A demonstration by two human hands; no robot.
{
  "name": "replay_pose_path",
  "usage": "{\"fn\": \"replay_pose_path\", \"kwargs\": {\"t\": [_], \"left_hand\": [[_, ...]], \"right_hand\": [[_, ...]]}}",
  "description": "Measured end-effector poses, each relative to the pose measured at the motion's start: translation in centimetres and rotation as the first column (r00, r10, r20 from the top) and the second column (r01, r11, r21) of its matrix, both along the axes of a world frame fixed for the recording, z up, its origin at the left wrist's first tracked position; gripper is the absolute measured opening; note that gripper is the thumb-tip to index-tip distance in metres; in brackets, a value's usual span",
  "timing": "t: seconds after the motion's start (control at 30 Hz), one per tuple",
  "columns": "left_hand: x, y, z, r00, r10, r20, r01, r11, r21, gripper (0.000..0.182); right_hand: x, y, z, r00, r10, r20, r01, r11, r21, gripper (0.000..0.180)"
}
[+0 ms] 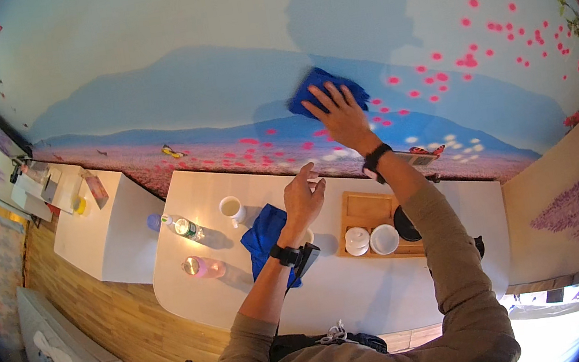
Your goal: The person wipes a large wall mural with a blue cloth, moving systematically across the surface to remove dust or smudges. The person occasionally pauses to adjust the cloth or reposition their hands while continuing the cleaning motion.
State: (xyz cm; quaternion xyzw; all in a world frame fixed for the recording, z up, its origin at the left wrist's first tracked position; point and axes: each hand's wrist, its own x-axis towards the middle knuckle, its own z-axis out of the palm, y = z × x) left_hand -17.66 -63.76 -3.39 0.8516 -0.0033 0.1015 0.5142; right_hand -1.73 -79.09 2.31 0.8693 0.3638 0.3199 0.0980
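My right hand, fingers spread, presses a folded blue cloth flat against the painted wall above the table. My left hand is raised over the white table, its fingers loosely bent and holding nothing. Beneath and beside my left forearm, a second blue cloth lies crumpled on the table. A white mug stands to the left of that cloth. Part of another pale round vessel shows behind my left wrist. Both wrists wear black bands.
A wooden tray holds white cups and a black round dish, partly behind my right arm. A clear bottle and a pink bottle stand at the table's left. A white cabinet adjoins it. A socket plate is on the wall.
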Motion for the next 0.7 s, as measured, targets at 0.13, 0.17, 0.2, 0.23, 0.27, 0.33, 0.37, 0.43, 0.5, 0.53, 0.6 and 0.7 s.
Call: {"fn": "replay_pose_path", "kwargs": {"t": [0.13, 0.17, 0.2, 0.23, 0.27, 0.33, 0.37, 0.43, 0.5, 0.53, 0.6, 0.7], "left_hand": [[-0.1, 0.7, -0.1, 1.000, 0.011, -0.014, -0.012, 0.998, -0.066, 0.048], [0.0, 0.8, 0.1, 1.000, -0.001, 0.000, 0.001, 0.998, -0.068, 0.048], [0.1, 0.8, 0.2, 1.000, -0.014, -0.015, 0.013, 0.997, -0.072, 0.048], [0.2, 0.8, 0.4, 0.998, -0.028, -0.048, 0.024, 0.996, -0.080, 0.048], [0.1, 0.8, 0.6, 0.999, -0.031, -0.024, 0.029, 0.996, -0.079, 0.049], [0.2, 1.0, 0.9, 0.999, -0.039, 0.012, 0.040, 0.996, -0.084, 0.049], [0.4, 1.3, 1.0, 0.999, -0.034, 0.006, 0.034, 0.997, -0.065, 0.049], [0.3, 2.1, 1.0, 1.000, -0.025, 0.015, 0.026, 0.999, -0.036, 0.050], [0.2, 3.1, 0.9, 1.000, -0.011, 0.006, 0.011, 1.000, -0.024, 0.049], [0.2, 3.5, 0.7, 1.000, -0.003, -0.015, 0.002, 1.000, -0.031, 0.049], [0.2, 4.3, 0.5, 1.000, 0.001, -0.007, -0.001, 1.000, -0.028, 0.048], [0.5, 5.2, 0.3, 0.998, 0.032, 0.049, -0.029, 0.998, -0.063, 0.045]], "right_hand": [[-0.8, -3.9, 1.2, 0.990, -0.139, 0.033, 0.129, 0.970, 0.206, 0.056], [-0.2, -3.8, 2.6, 0.961, -0.145, 0.236, 0.071, 0.953, 0.296, 0.054], [0.5, -3.2, 4.2, 0.936, -0.197, 0.293, 0.070, 0.917, 0.393, 0.054], [1.3, -2.3, 5.8, 0.922, -0.241, 0.302, 0.093, 0.897, 0.432, 0.054], [2.2, -1.1, 7.3, 0.919, -0.213, 0.331, 0.047, 0.895, 0.444, 0.055], [3.3, 2.3, 8.4, 0.928, -0.158, 0.338, 0.000, 0.906, 0.424, 0.057], [3.7, 4.1, 8.3, 0.940, -0.111, 0.323, -0.024, 0.922, 0.387, 0.058], [3.3, 6.4, 6.2, 0.955, 0.010, 0.296, -0.100, 0.952, 0.291, 0.055], [2.5, 7.4, 3.4, 0.976, 0.052, 0.211, -0.084, 0.986, 0.144, 0.053], [1.8, 7.1, 2.1, 0.984, 0.078, 0.159, -0.099, 0.987, 0.129, 0.052], [0.7, 5.4, 0.6, 0.999, 0.052, -0.008, -0.051, 0.998, 0.030, 0.049], [0.6, 4.3, 1.9, 0.973, 0.121, 0.198, -0.158, 0.971, 0.181, 0.051]]}}
